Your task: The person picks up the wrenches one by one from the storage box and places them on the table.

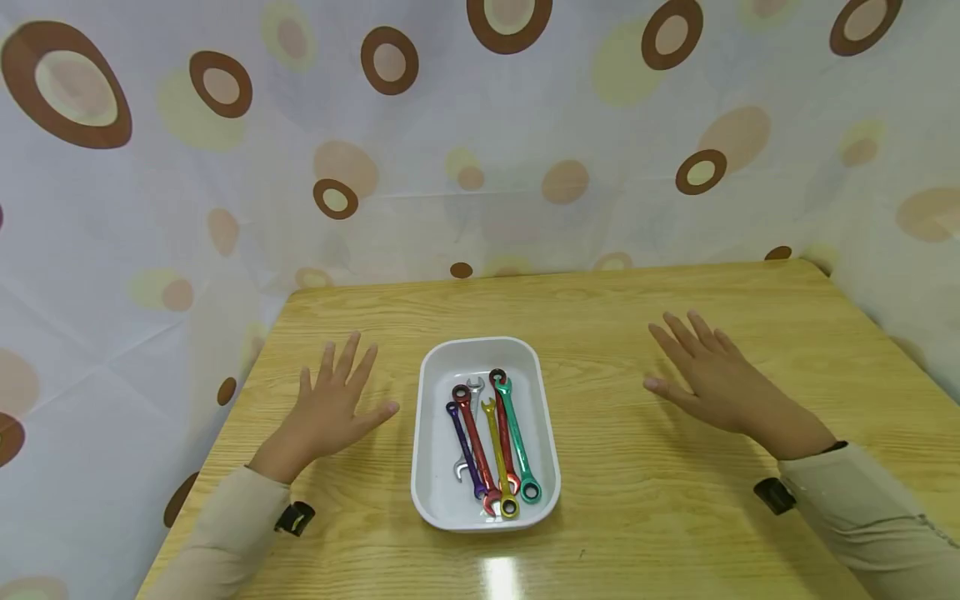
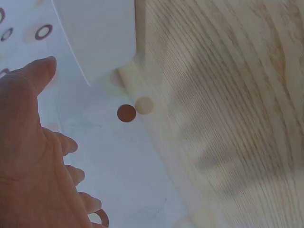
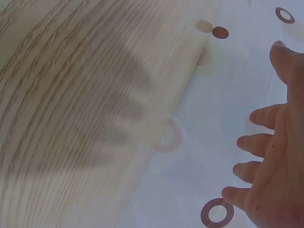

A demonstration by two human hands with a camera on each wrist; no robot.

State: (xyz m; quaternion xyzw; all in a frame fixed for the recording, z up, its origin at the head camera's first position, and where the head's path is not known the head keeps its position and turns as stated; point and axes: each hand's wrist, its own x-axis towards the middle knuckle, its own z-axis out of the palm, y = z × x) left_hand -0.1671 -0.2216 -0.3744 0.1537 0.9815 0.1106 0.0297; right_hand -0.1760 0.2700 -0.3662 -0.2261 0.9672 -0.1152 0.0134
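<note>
A white tray (image 1: 422, 467) stands on the wooden table between the two hands. Several combination wrenches lie in it: a purple wrench (image 1: 467, 450), a red wrench (image 1: 476, 442), a yellow wrench (image 1: 497, 454), a green wrench (image 1: 517, 437), a second red wrench (image 1: 505, 442) and a silver wrench (image 1: 475, 400) partly covered by others. To the left of the tray, the left hand (image 1: 330, 412) is held with fingers spread, holding nothing. On the other side, the right hand (image 1: 712, 383) also has its fingers extended and holds nothing, farther from the tray.
The wood-grained table (image 1: 600, 533) is bordered at the back and sides by a patterned white cloth (image 1: 450, 125). A dark band with a small device (image 1: 295, 518) shows at the left wrist, and a similar device (image 1: 774, 495) at the right.
</note>
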